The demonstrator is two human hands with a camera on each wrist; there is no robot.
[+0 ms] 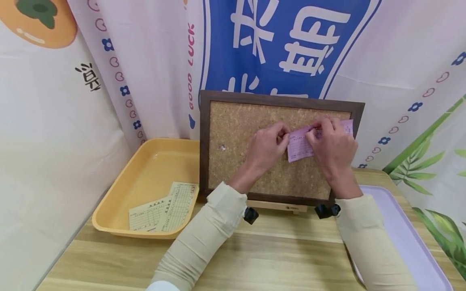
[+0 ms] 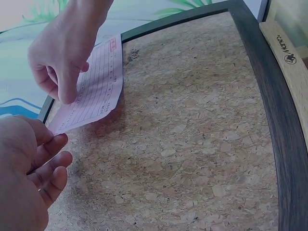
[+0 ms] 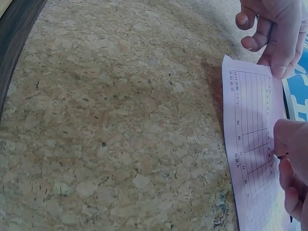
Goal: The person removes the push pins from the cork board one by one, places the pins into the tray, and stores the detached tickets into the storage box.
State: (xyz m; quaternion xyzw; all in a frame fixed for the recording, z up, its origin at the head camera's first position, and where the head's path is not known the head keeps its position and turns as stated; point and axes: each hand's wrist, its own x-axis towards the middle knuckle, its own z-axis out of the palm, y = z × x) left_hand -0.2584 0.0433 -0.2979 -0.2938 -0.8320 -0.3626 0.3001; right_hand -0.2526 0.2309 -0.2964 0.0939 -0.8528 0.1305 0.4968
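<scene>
A pink printed form slip (image 1: 299, 146) lies across the upper right of a cork board (image 1: 233, 169) with a dark wooden frame. My left hand (image 1: 267, 144) pinches the slip's left end between thumb and index finger. In the left wrist view, that end stands off the cork and casts a shadow. My right hand (image 1: 333, 143) pinches at the slip's upper edge, its thumb against the printed face and its other fingers curled. I cannot tell whether a small pin is between these fingertips. The slip's right end shows past the right hand.
A yellow tray (image 1: 120, 190) with pale printed slips (image 1: 178, 206) stands left of the board. A lilac tray (image 1: 404, 238) lies at the right, partly under the right forearm. Black clips (image 1: 251, 215) sit at the board's lower edge. A small silvery spot (image 1: 223, 148) marks the cork.
</scene>
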